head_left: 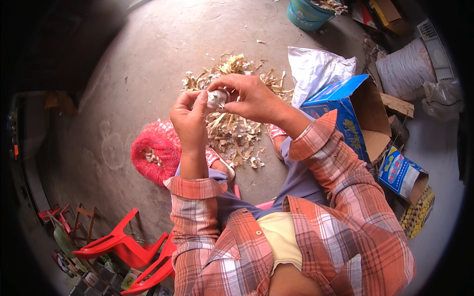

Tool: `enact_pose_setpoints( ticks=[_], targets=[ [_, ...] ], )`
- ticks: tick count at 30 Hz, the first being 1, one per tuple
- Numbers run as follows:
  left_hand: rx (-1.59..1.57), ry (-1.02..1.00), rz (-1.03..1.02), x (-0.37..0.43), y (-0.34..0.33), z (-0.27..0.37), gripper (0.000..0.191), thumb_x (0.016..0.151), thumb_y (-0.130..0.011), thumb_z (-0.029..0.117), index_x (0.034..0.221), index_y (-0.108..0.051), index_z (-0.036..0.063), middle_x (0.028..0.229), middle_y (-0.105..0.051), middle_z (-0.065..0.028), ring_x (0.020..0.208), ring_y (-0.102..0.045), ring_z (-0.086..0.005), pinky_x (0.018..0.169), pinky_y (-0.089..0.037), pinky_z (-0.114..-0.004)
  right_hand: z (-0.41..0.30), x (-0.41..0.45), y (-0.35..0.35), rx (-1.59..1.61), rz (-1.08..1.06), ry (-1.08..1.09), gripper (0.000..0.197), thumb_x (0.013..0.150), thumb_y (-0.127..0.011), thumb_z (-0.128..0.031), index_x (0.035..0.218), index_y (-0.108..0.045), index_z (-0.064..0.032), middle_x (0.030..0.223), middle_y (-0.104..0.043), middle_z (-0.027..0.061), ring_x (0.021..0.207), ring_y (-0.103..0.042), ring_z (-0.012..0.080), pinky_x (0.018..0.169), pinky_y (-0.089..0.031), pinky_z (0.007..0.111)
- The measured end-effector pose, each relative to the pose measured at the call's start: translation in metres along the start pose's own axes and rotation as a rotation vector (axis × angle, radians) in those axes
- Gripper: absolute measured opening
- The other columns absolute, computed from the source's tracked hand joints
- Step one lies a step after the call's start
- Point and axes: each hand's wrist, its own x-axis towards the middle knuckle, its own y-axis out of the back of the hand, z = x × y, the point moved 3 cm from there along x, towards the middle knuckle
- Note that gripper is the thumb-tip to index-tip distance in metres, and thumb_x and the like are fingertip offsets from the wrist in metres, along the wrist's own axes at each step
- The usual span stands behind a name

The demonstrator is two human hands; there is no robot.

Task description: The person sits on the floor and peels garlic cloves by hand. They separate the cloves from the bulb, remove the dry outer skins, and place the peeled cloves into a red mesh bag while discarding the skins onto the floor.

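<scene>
A whitish garlic bulb (pixel 217 99) is held between my two hands, above the floor. My left hand (pixel 192 114) pinches its left side with thumb and fingertips. The fingers of my right hand (pixel 250 98) curl round its right side, the thumb below it. Beneath my hands, a pile of dry garlic skins and stalks (pixel 233 135) lies on the concrete floor. A red mesh bag (pixel 155 151), its mouth open, stands left of my left forearm with pale pieces inside, probably garlic.
At the top right stands a teal bucket (pixel 309 16) of dry husks. A white sack (pixel 320 66), an open blue cardboard box (pixel 333 114), a smaller blue box (pixel 400 172) and a large spool (pixel 405 68) are to the right. Red plastic chairs (pixel 126 244) lie at the lower left.
</scene>
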Motion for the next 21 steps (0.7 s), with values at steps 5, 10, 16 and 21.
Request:
enact_pose_setpoints(
  ticks=[5,10,16,21],
  targets=[
    [0.014,-0.019,-0.006,0.004,0.005,0.003,0.013,0.090,-0.061,0.008,0.093,-0.062,-0.0039,0.085,-0.066,-0.0081,0.071,-0.063,-0.0118,0.064,-0.052,-0.024,0.000,0.001,0.003,0.461,-0.153,-0.212,0.043,0.079,-0.063,0.006,0.120,-0.055,0.0008,0.103,-0.064,0.0070,0.091,-0.061,0.0119,0.080,-0.052,0.026],
    [-0.125,0.173,-0.109,-0.001,-0.008,0.019,0.016,0.087,-0.063,0.006,0.101,-0.064,-0.0029,0.086,-0.065,-0.0048,0.072,-0.061,-0.0079,0.063,-0.049,-0.020,0.009,0.000,0.004,0.459,-0.111,-0.230,0.043,0.077,-0.065,0.002,0.119,-0.057,0.0000,0.096,-0.064,0.0070,0.084,-0.061,0.0113,0.073,-0.051,0.025],
    [0.081,0.021,-0.143,-0.002,-0.006,0.016,0.020,0.082,-0.067,0.000,0.102,-0.064,-0.0014,0.090,-0.065,-0.0040,0.078,-0.062,-0.0081,0.066,-0.050,-0.019,0.005,0.001,0.009,0.182,-0.046,-0.168,0.041,0.076,-0.068,-0.005,0.116,-0.061,-0.0026,0.086,-0.062,0.0078,0.076,-0.060,0.0130,0.068,-0.051,0.027],
    [0.269,-0.069,-0.144,-0.002,-0.003,0.016,0.014,0.081,-0.068,0.000,0.095,-0.066,-0.0001,0.084,-0.064,-0.0014,0.076,-0.060,-0.0063,0.064,-0.047,-0.018,0.012,-0.001,0.007,0.227,-0.050,-0.169,0.040,0.080,-0.066,-0.008,0.119,-0.058,-0.0042,0.086,-0.061,0.0076,0.074,-0.058,0.0138,0.068,-0.050,0.028]
  ],
)
